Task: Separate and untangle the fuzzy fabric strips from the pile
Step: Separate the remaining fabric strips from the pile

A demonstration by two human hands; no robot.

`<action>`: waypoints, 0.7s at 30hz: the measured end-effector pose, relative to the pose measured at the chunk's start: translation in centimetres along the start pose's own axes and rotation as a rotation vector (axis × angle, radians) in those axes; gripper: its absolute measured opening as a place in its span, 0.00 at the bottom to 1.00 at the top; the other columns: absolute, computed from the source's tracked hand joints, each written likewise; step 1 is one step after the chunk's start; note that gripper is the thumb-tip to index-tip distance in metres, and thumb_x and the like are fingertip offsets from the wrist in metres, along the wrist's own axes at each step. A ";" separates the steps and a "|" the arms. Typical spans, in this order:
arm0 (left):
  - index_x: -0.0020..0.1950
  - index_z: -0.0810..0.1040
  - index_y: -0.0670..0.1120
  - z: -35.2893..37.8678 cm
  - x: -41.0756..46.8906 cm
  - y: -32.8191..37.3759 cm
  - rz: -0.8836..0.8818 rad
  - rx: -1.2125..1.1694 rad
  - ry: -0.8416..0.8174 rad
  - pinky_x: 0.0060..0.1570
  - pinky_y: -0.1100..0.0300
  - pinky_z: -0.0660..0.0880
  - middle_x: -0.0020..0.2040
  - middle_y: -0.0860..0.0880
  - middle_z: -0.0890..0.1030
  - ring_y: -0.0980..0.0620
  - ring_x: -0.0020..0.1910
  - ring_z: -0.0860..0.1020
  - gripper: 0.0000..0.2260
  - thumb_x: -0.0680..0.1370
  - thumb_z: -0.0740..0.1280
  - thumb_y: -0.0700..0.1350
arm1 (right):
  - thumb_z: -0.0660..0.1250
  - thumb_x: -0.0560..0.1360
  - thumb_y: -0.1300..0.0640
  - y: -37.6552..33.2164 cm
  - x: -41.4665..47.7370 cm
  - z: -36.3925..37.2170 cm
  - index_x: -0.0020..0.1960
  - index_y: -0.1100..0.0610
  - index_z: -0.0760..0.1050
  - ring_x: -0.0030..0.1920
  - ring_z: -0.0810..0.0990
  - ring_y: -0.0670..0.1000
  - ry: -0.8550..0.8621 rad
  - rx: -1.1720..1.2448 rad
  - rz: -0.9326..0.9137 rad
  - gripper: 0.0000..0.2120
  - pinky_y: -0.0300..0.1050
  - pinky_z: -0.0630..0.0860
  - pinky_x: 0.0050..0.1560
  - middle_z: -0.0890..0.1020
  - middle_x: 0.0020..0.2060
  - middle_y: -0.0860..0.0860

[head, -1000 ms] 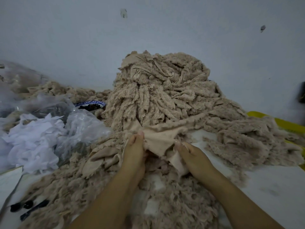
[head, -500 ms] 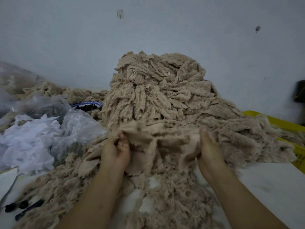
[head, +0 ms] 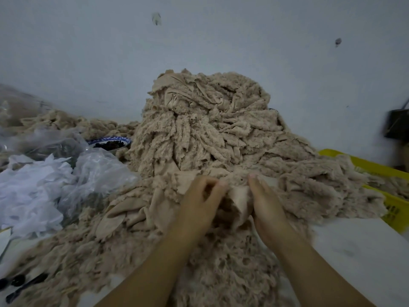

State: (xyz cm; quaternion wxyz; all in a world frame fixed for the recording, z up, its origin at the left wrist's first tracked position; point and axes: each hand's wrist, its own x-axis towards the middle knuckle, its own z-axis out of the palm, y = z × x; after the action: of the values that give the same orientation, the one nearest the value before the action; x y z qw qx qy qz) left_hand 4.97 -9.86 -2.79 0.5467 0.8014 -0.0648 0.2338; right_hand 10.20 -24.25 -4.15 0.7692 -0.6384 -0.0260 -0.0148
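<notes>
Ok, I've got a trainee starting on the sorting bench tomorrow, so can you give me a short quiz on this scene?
1. True or false: the left hand and right hand work at opposite ends of the pile.
2. What lies left of the pile? A) clear plastic bags with white scraps B) a red bucket C) stacked books
3. Fill in: the crate at the right edge is ____.

Key: 1 false, both hands meet on one fabric strip at the pile's near foot. 2 A. 3 yellow.
</notes>
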 end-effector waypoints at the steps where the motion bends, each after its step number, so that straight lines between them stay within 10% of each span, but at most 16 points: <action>1: 0.49 0.75 0.62 0.4 -0.2 0.0 0.025 0.026 -0.109 0.44 0.75 0.71 0.49 0.61 0.77 0.67 0.48 0.76 0.10 0.74 0.63 0.66 | 0.59 0.79 0.38 0.1 -0.1 0.3 0.56 0.42 0.79 0.49 0.85 0.53 -0.006 -0.042 -0.005 0.13 0.55 0.81 0.51 0.86 0.49 0.51; 7: 0.36 0.71 0.50 0.8 0.0 -1.4 0.004 0.106 -0.235 0.30 0.67 0.65 0.28 0.59 0.72 0.62 0.28 0.69 0.18 0.80 0.63 0.59 | 0.60 0.80 0.39 0.5 -0.4 0.4 0.53 0.38 0.80 0.48 0.82 0.41 0.026 -0.214 -0.097 0.11 0.38 0.78 0.47 0.83 0.45 0.40; 12: 0.25 0.67 0.53 -0.4 1.0 -0.6 -0.181 -0.167 -0.027 0.24 0.69 0.62 0.21 0.57 0.66 0.60 0.21 0.64 0.24 0.80 0.64 0.58 | 0.58 0.82 0.44 -0.2 0.4 -0.2 0.39 0.45 0.76 0.45 0.76 0.39 0.207 -0.189 -0.157 0.15 0.48 0.74 0.54 0.79 0.41 0.41; 21: 0.31 0.71 0.50 -3.5 2.4 -1.6 -0.470 -0.771 0.342 0.23 0.67 0.67 0.23 0.52 0.70 0.56 0.21 0.69 0.17 0.80 0.68 0.47 | 0.56 0.82 0.42 -0.8 1.1 -2.5 0.53 0.51 0.78 0.53 0.81 0.57 0.297 -0.136 -0.110 0.17 0.59 0.78 0.58 0.82 0.52 0.56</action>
State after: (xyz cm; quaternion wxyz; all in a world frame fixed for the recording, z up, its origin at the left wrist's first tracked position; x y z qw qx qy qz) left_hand 6.59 -5.71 -2.03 0.8447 0.4836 0.1269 0.1913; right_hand 11.33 -26.84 -3.72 0.7177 -0.6773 0.0540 -0.1527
